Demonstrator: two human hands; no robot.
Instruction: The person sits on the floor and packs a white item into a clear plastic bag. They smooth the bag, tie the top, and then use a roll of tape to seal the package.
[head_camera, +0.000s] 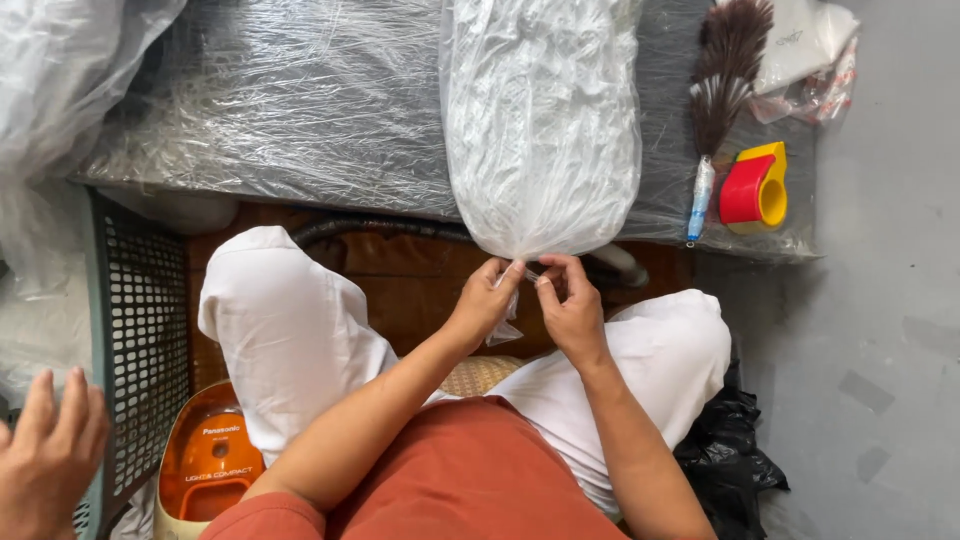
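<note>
Together, left hand (485, 300) and right hand (570, 305) pinch the clear bag (540, 120) at its near end.

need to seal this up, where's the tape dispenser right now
In the head view the red and yellow tape dispenser sits at the upper right on the plastic-wrapped table, just right of the feather duster and of the clear bag.

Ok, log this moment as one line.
left hand: pinching bag end | right hand: pinching bag end | clear plastic bag: white contents, lying on wrapped table
</note>
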